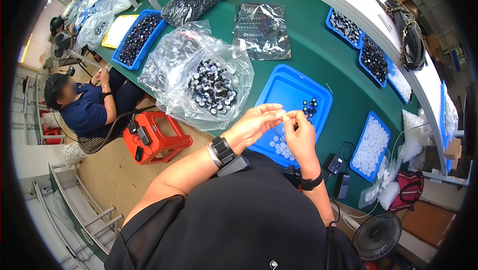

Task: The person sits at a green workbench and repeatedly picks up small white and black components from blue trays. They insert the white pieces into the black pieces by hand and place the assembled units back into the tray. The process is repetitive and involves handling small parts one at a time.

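Note:
My left hand [253,125] and my right hand [301,137] meet over a large blue tray [280,82]. Thumbs and index fingers pinch together around a small whitish piece [282,114], mostly hidden by the fingertips. Below the hands, several white, clear-looking round pieces [282,148] lie in the near part of the tray. Several shiny dark round pieces [309,106] sit at its right side, partly behind my right hand. Left of the tray stands an opened clear plastic bag [236,71] full of dark and clear round pieces [211,88].
A blue tray of white pieces [371,145] stands at the right, near black adapters [332,163]. Blue trays of dark pieces [374,60] line the back right. A flat dark bag [262,31] lies ahead. At the left, a person [92,98] sits beyond a red stool [157,138].

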A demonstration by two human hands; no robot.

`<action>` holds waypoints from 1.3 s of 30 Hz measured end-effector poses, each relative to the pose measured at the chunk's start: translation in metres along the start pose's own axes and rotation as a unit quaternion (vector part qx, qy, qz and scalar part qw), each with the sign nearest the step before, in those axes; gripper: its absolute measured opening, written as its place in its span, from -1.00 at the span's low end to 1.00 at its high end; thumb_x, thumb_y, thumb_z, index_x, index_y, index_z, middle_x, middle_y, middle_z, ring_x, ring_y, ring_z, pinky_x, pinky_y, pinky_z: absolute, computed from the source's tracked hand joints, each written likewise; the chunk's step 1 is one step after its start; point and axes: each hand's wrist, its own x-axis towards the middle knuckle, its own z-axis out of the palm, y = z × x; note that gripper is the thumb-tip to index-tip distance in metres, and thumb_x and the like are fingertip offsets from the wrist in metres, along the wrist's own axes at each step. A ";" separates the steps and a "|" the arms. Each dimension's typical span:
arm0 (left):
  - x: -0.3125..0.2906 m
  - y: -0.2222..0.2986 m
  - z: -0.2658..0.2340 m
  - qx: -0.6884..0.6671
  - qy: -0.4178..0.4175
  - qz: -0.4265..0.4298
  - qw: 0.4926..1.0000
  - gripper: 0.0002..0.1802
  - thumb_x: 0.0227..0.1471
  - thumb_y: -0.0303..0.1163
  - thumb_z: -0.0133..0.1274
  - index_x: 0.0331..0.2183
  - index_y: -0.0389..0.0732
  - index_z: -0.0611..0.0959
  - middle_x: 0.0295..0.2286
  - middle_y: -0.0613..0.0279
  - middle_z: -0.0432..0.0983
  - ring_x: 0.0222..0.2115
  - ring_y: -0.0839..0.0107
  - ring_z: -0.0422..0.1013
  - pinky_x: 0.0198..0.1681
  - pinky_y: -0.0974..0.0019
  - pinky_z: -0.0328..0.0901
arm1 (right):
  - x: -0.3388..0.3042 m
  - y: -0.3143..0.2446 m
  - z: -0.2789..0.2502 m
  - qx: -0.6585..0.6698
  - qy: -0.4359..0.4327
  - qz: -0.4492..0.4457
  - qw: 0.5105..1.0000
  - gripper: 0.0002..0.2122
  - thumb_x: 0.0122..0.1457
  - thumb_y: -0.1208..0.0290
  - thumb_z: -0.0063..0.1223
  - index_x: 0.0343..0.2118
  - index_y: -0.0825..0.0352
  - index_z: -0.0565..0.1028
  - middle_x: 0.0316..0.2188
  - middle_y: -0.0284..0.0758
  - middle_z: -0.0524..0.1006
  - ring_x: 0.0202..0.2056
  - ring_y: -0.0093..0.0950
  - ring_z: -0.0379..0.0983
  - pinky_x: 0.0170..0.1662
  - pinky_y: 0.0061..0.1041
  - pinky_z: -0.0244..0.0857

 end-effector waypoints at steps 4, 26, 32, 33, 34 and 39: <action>0.001 0.000 0.000 -0.004 0.011 -0.001 1.000 -0.68 0.04 -0.47 0.09 -0.14 -0.31 0.45 -0.23 0.16 0.46 -0.18 0.44 0.40 -0.06 0.39 0.30 | 0.001 0.012 0.003 0.003 -0.002 -0.021 1.000 -0.91 0.11 0.47 0.03 -0.36 0.34 0.41 -0.63 -0.23 0.49 -0.62 -0.35 0.44 -0.52 -0.41 0.27; 0.002 -0.001 -0.002 -0.075 0.009 -0.048 0.996 -0.77 0.05 -0.51 0.06 -0.20 -0.34 0.51 -0.32 0.20 0.48 -0.28 0.47 0.42 -0.18 0.47 0.36 | 0.000 0.013 0.002 0.067 0.006 -0.026 0.997 -0.93 0.14 0.54 -0.01 -0.43 0.42 0.41 -0.60 -0.25 0.46 -0.64 -0.51 0.40 -0.55 -0.51 0.26; 0.004 -0.005 -0.005 -0.086 0.014 -0.047 0.995 -0.81 0.05 -0.53 0.04 -0.23 -0.35 0.53 -0.32 0.17 0.48 -0.28 0.45 0.43 -0.17 0.47 0.37 | 0.000 0.017 0.006 0.041 0.024 -0.046 0.998 -0.94 0.11 0.55 0.01 -0.44 0.41 0.41 -0.58 -0.21 0.46 -0.60 -0.40 0.44 -0.53 -0.45 0.29; 0.003 -0.005 -0.005 -0.087 0.014 -0.046 0.995 -0.81 0.05 -0.53 0.04 -0.24 -0.36 0.53 -0.32 0.17 0.48 -0.28 0.45 0.43 -0.17 0.47 0.36 | 0.000 0.020 0.008 0.031 0.029 -0.054 0.998 -0.94 0.11 0.55 0.01 -0.44 0.41 0.40 -0.57 -0.20 0.47 -0.60 -0.37 0.44 -0.52 -0.44 0.30; 0.003 -0.005 -0.005 -0.088 0.012 -0.045 0.995 -0.80 0.05 -0.53 0.04 -0.23 -0.36 0.53 -0.32 0.17 0.48 -0.27 0.45 0.43 -0.17 0.47 0.36 | 0.000 0.023 0.010 0.017 0.039 -0.069 0.997 -0.94 0.12 0.55 0.00 -0.44 0.41 0.41 -0.58 -0.22 0.47 -0.61 -0.43 0.43 -0.54 -0.47 0.28; -0.001 -0.006 -0.002 -0.069 0.009 -0.035 0.997 -0.79 0.06 -0.52 0.04 -0.21 -0.34 0.51 -0.30 0.17 0.48 -0.25 0.46 0.42 -0.13 0.45 0.36 | 0.000 0.020 0.016 -0.034 0.092 -0.136 0.986 -0.95 0.12 0.56 0.00 -0.42 0.42 0.41 -0.58 -0.23 0.46 -0.62 -0.51 0.41 -0.55 -0.50 0.25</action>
